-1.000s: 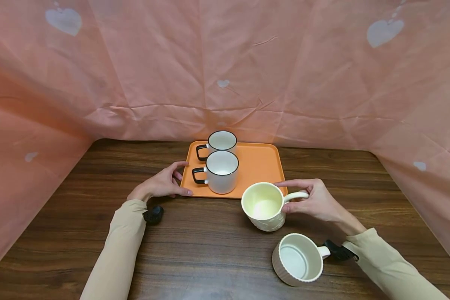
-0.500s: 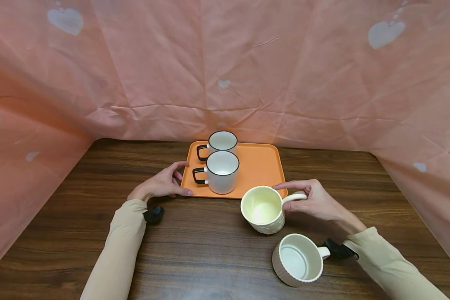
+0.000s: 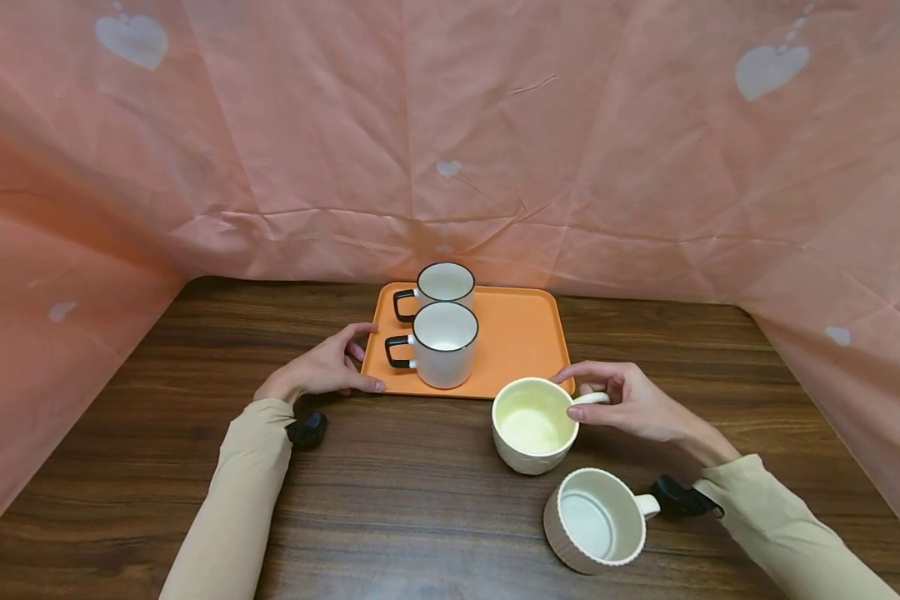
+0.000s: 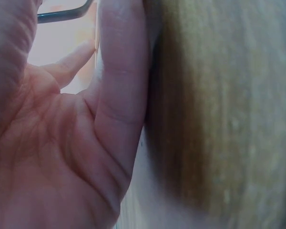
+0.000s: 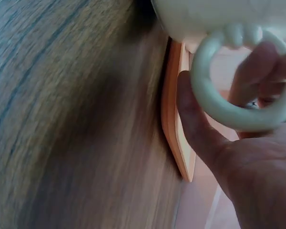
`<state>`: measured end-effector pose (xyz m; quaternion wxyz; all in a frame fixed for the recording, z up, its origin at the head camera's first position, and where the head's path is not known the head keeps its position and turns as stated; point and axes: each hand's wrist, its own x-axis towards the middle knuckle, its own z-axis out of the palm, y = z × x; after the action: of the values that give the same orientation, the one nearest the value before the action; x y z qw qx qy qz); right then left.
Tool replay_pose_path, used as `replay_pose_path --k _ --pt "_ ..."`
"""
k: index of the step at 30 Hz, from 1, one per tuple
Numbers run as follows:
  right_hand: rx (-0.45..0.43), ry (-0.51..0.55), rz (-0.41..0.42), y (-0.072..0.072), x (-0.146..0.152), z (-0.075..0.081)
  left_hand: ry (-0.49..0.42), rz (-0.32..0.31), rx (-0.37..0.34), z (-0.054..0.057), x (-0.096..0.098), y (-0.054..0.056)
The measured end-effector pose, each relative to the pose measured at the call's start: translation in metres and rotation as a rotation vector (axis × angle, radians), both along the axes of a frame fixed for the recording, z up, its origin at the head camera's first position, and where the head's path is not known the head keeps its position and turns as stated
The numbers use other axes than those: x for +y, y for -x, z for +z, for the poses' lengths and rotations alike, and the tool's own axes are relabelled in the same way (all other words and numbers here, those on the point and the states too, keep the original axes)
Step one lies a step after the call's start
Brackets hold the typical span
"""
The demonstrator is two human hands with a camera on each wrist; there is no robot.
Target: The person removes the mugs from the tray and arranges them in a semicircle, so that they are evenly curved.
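In the head view an orange tray (image 3: 521,325) lies toward the back of the table, with two white mugs on its left half: a front mug (image 3: 445,350) and a rear mug (image 3: 446,282), both with black rims and black handles. My left hand (image 3: 318,367) grips the tray's near left corner, thumb at the front edge and index finger on the left rim. A pale yellow mug (image 3: 528,454) with a raised pattern stands upright before the tray's near right corner. My right hand (image 3: 637,404) holds it by its round handle (image 5: 233,114), thumb overlapping the rim.
A ribbed cream cup (image 3: 570,533) stands on the dark wooden table (image 3: 390,508), nearer me and close to my right wrist. Pink cloth (image 3: 450,125) with white hearts hangs at the back and both sides.
The yellow mug has come slightly toward me and straightened from a tilt, my right thumb now over its rim. My left hand, the tray and the other mugs have stayed in place.
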<state>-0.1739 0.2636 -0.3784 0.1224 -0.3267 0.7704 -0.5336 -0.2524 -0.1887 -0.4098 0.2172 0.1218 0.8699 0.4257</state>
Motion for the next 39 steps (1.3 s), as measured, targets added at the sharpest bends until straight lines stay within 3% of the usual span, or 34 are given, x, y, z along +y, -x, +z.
replay_pose_path --k 5,16,24,32,39 --pt "-0.023 -0.038 0.056 0.002 -0.001 -0.004 0.004 -0.002 0.004 0.000 0.000 0.000" --pt "0.057 -0.128 0.083 -0.003 -0.003 0.004 0.012 0.008 -0.002 0.001 0.001 0.000" --pt "0.023 -0.139 0.016 -0.003 0.006 0.002 0.009 0.029 -0.006 0.000 0.001 -0.002" --pt "-0.001 -0.083 -0.036 -0.004 0.014 0.000 0.028 0.050 0.010 0.002 0.006 -0.007" --pt "0.018 -0.083 -0.169 -0.004 0.018 0.000 0.095 0.068 0.077 0.007 0.007 -0.014"
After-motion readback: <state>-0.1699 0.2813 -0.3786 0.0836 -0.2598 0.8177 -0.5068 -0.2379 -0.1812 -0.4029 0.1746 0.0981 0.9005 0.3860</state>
